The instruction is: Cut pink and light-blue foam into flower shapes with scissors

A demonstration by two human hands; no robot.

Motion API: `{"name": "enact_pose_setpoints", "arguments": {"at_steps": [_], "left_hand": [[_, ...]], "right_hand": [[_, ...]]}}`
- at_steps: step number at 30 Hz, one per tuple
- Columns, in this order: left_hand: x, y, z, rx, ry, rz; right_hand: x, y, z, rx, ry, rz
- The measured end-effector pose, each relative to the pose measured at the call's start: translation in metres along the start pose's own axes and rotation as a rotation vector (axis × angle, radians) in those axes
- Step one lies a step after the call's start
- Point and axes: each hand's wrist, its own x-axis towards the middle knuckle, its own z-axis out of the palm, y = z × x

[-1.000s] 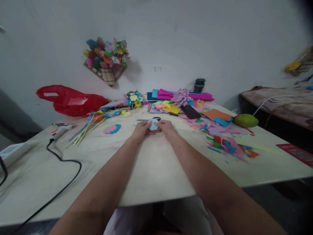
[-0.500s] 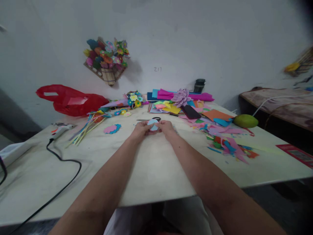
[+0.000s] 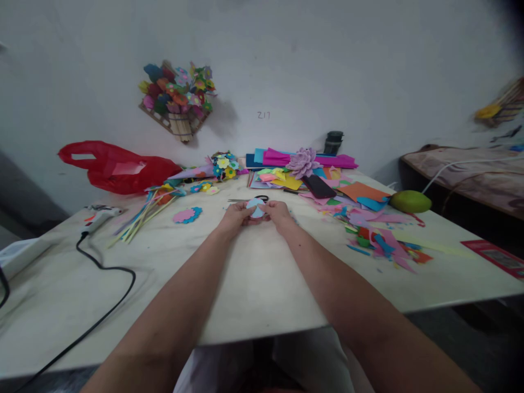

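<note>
Centrally, in the head view, the left hand (image 3: 236,214) and the right hand (image 3: 278,213) grasp a light blue disc (image 3: 256,203) between them. The disc is at the centre of the frame, above the table (image 3: 262,289). Each hand is closed on one side of the disc, left and right respectively; the finger positions underneath are hidden. Both forearms extend from the lower corners of the frame.

Scissors (image 3: 262,197) with black handles lie just beyond the disc, blades directed toward the left of the frame. Left of centre, a pink scalloped piece (image 3: 183,216) partly overlaps a blue scalloped piece (image 3: 197,214).

At the left of the frame, a glue gun (image 3: 96,220) rests on the table; its black cord (image 3: 133,275) curves down to the lower left. A red plastic bag (image 3: 104,177) is located behind it, near the wall.

Right of centre, a dark phone (image 3: 319,187) lies beside a lilac flower (image 3: 303,164). Coloured scraps (image 3: 387,244) are spread nearer the right edge of the table. A green fruit (image 3: 410,202) is positioned beyond the scraps, at the right of the frame.
</note>
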Motion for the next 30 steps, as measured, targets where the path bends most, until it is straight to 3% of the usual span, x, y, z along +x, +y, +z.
{"name": "enact_pose_setpoints", "arguments": {"at_steps": [30], "left_hand": [[-0.0009, -0.0012, 0.0028, -0.014, 0.084, 0.021]], "right_hand": [[0.0026, 0.0027, -0.0045, 0.014, -0.066, -0.034]]}}
